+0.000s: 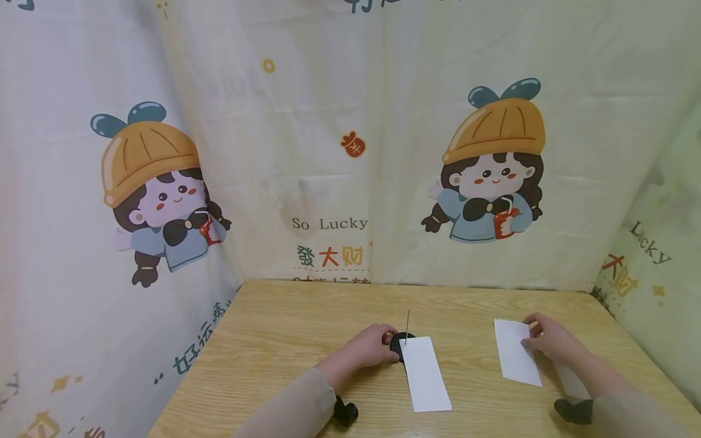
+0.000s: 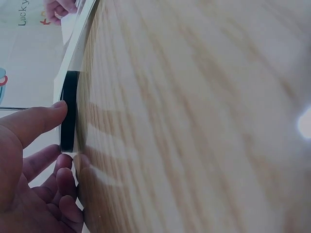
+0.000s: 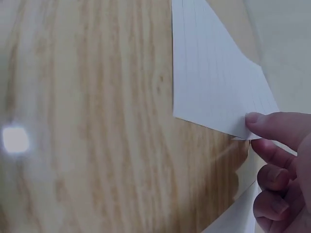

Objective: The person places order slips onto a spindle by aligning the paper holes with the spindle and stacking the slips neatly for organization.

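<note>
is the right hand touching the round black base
No, in the head view the right hand pinches a white paper slip well away from the round black base, which the left hand grips.

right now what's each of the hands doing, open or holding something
Left hand: closed, holding the edge of the round black base.
Right hand: closed, pinching a white paper slip by its edge.

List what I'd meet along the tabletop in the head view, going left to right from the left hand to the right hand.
Left hand → round black base → first white slip, overlapping the base → second white slip → right hand, pinching that second slip.
</note>
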The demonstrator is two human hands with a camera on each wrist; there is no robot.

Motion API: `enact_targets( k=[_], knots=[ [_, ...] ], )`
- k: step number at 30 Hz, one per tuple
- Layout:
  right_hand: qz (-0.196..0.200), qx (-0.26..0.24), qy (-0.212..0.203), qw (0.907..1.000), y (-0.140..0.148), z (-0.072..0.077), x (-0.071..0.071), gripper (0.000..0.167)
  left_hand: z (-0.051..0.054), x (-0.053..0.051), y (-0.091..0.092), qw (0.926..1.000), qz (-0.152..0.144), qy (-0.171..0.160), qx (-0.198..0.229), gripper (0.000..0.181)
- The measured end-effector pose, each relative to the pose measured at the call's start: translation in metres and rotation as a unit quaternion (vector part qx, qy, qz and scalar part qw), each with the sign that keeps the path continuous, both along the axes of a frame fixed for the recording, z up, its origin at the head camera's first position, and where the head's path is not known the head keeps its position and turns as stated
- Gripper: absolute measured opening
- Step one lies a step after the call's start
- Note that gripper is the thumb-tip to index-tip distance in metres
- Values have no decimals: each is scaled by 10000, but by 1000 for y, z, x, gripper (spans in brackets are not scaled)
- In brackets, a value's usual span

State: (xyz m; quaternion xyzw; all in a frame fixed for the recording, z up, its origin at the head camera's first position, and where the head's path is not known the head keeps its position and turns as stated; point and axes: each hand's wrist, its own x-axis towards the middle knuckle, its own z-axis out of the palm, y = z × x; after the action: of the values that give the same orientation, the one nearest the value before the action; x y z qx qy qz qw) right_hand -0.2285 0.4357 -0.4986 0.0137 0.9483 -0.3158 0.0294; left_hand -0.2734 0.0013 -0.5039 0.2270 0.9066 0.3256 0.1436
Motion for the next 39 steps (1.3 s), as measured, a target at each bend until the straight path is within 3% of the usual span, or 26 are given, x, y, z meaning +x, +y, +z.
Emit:
enact_targets(
  k=[8,16,28,39],
  knots=[
    [-11,-224,252,9994,-3,-4,6,42,0,1,0,10000,14,7,15,48],
    [-303,-745,185,9966,-5,-4,10,55,-1,-1,0,10000,5,19,62,48],
    [-453,-1438,280,9882,-28,8,21,55,-3,-2,-1,10000,51,-20,58,49],
    [-238,-2129,-58,9768,-43,24,24,42,-6,-3,0,10000,13,79,5,49]
  ],
)
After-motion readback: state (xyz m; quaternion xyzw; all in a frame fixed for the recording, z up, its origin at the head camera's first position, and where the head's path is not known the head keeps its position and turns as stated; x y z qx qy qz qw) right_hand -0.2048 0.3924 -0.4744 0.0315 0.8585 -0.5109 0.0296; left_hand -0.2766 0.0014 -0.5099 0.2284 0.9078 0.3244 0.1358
